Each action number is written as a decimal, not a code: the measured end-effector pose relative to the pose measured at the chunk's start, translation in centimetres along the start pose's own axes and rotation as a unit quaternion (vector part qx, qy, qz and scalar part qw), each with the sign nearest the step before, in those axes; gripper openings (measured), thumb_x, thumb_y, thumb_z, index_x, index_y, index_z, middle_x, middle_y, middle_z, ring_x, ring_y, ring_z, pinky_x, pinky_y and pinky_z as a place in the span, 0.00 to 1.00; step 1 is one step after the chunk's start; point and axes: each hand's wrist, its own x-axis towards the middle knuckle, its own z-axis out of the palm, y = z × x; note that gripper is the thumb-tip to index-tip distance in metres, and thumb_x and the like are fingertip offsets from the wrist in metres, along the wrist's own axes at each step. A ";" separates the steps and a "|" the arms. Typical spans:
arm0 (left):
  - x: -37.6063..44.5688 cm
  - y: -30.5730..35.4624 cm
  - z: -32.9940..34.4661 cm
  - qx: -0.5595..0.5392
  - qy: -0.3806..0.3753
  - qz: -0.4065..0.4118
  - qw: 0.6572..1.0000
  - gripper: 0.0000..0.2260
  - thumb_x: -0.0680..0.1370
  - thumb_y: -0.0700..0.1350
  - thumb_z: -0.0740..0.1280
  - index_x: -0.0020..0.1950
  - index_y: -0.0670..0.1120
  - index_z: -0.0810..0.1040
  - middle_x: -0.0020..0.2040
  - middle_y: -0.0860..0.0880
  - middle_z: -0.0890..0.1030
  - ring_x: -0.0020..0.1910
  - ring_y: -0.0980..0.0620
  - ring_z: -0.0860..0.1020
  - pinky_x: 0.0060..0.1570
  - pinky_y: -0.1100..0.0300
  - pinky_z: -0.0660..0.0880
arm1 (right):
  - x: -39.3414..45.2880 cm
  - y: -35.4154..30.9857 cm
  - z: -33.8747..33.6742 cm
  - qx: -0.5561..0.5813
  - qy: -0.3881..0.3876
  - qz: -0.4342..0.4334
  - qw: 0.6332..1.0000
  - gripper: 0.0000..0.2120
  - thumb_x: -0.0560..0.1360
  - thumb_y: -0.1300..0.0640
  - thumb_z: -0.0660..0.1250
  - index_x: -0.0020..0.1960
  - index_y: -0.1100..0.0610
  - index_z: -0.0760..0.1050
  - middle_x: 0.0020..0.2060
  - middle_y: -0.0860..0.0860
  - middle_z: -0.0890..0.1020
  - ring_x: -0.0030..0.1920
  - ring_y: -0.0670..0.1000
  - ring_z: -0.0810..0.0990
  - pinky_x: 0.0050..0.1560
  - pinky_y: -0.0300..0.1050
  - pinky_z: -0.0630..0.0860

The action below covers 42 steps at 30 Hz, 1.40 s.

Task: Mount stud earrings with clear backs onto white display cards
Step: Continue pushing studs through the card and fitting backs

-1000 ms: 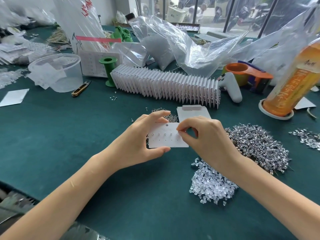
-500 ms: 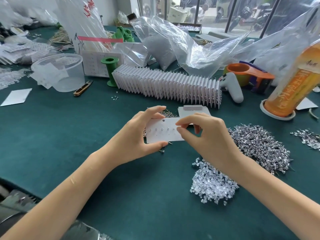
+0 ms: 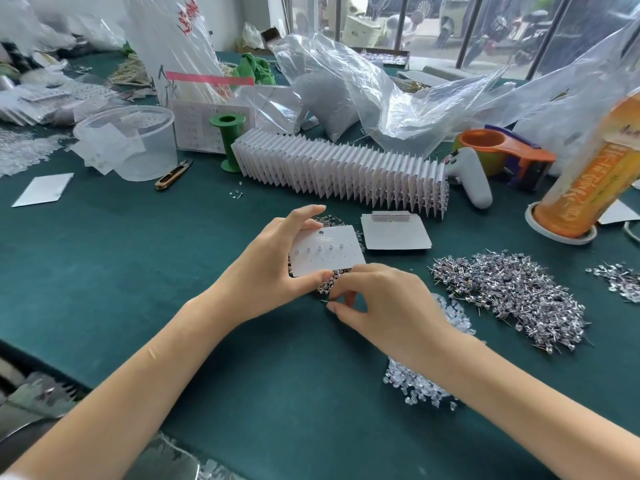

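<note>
Head view: my left hand [image 3: 273, 271] grips the card [image 3: 327, 251] by its left end, thumb on the near edge and forefinger on the far edge. Its long axis runs left to right, its face tilted up toward me. It is white, with a row of five studs [image 3: 319, 249] across its upper half. My right hand [image 3: 384, 306], just below it, pinches one stud by its pin over the counter [image 3: 121, 258].
</note>
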 end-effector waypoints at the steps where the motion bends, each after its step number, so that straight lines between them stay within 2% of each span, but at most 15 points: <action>1: 0.0 0.0 0.0 0.001 -0.001 -0.001 1.000 0.36 0.69 0.53 0.74 0.71 0.60 0.60 0.62 0.57 0.74 0.63 0.65 0.68 0.60 0.77 0.61 | -0.1 0.0 0.1 0.002 0.001 -0.005 1.000 0.04 0.75 0.50 0.67 0.48 0.46 0.80 0.43 0.44 0.80 0.46 0.45 0.76 0.45 0.40 0.69; 4: 0.0 0.0 0.0 0.002 -0.004 0.001 1.000 0.36 0.69 0.52 0.75 0.71 0.60 0.60 0.62 0.57 0.74 0.63 0.66 0.68 0.60 0.77 0.61 | -0.4 -0.3 0.0 0.002 0.012 -0.019 1.000 0.04 0.75 0.52 0.67 0.47 0.47 0.81 0.42 0.43 0.81 0.44 0.44 0.75 0.44 0.40 0.69; 6: 0.0 0.1 0.0 -0.001 -0.008 0.004 1.000 0.36 0.69 0.52 0.75 0.71 0.61 0.60 0.62 0.57 0.74 0.63 0.65 0.69 0.61 0.76 0.62 | -0.5 -0.1 -0.9 0.027 0.050 -0.019 0.998 0.03 0.73 0.56 0.70 0.44 0.50 0.81 0.36 0.42 0.81 0.35 0.41 0.72 0.40 0.39 0.69; 8: -0.1 0.1 0.0 -0.004 -0.014 0.007 1.000 0.36 0.69 0.53 0.75 0.71 0.63 0.59 0.62 0.57 0.74 0.63 0.65 0.69 0.62 0.74 0.62 | -0.2 0.7 -2.3 0.073 0.095 -0.007 0.993 0.03 0.71 0.60 0.72 0.42 0.53 0.82 0.31 0.38 0.77 0.30 0.37 0.71 0.37 0.31 0.67; 11: -0.2 0.5 0.0 -0.010 -0.030 0.013 0.999 0.35 0.69 0.55 0.74 0.70 0.64 0.58 0.62 0.59 0.75 0.63 0.64 0.69 0.61 0.73 0.64 | 0.3 1.9 -4.0 0.115 0.144 0.016 0.983 0.07 0.70 0.65 0.71 0.38 0.54 0.81 0.26 0.34 0.74 0.31 0.38 0.73 0.36 0.26 0.66; 14: -0.3 0.8 0.1 -0.015 -0.047 0.020 0.999 0.35 0.69 0.57 0.73 0.71 0.63 0.58 0.62 0.62 0.75 0.64 0.62 0.71 0.62 0.65 0.67 | 0.6 2.4 -3.9 0.108 0.129 0.033 0.985 0.07 0.70 0.66 0.71 0.38 0.55 0.80 0.26 0.35 0.75 0.31 0.39 0.72 0.35 0.26 0.66; 17: -0.4 0.9 0.3 -0.017 -0.056 0.027 0.998 0.36 0.69 0.57 0.73 0.71 0.62 0.58 0.62 0.62 0.74 0.64 0.62 0.70 0.64 0.63 0.67 | 0.5 2.5 -3.2 0.090 0.100 0.034 0.990 0.06 0.70 0.66 0.71 0.39 0.56 0.80 0.26 0.38 0.72 0.32 0.37 0.73 0.34 0.26 0.66; 28: -0.4 0.8 0.4 -0.025 -0.062 0.029 0.997 0.36 0.70 0.54 0.74 0.72 0.62 0.58 0.63 0.59 0.75 0.66 0.63 0.70 0.64 0.68 0.64 | 0.5 2.7 -3.3 0.060 0.095 0.022 0.993 0.05 0.70 0.66 0.71 0.41 0.57 0.80 0.29 0.37 0.72 0.30 0.40 0.71 0.35 0.30 0.66; 31: -0.4 0.7 0.4 -0.025 -0.064 0.028 0.997 0.35 0.70 0.54 0.74 0.72 0.62 0.58 0.63 0.59 0.75 0.65 0.64 0.70 0.64 0.71 0.63 | 0.5 2.6 -3.2 0.045 0.096 0.010 0.994 0.05 0.70 0.66 0.71 0.41 0.58 0.81 0.31 0.41 0.73 0.31 0.39 0.70 0.37 0.33 0.66; 36: -0.4 0.7 0.4 -0.024 -0.063 0.024 0.997 0.35 0.70 0.55 0.74 0.72 0.62 0.58 0.63 0.60 0.75 0.65 0.64 0.69 0.63 0.74 0.61 | 0.6 2.9 -2.8 0.045 0.082 -0.018 0.995 0.04 0.72 0.65 0.72 0.44 0.57 0.83 0.36 0.42 0.76 0.35 0.35 0.71 0.42 0.28 0.66; 38: -0.4 0.7 0.3 -0.024 -0.063 0.022 0.998 0.35 0.70 0.56 0.73 0.71 0.64 0.58 0.63 0.60 0.75 0.65 0.64 0.69 0.63 0.73 0.62 | 0.6 3.1 -2.7 0.073 0.109 -0.003 0.991 0.05 0.72 0.64 0.72 0.45 0.56 0.83 0.37 0.41 0.77 0.35 0.37 0.73 0.41 0.26 0.67; 42: -0.5 0.9 0.2 -0.027 -0.059 0.017 0.998 0.35 0.70 0.57 0.73 0.71 0.64 0.58 0.62 0.62 0.74 0.65 0.64 0.70 0.63 0.69 0.64 | 0.7 3.7 -3.4 0.140 0.147 0.068 0.977 0.05 0.72 0.58 0.71 0.44 0.49 0.82 0.30 0.35 0.78 0.30 0.43 0.71 0.34 0.27 0.67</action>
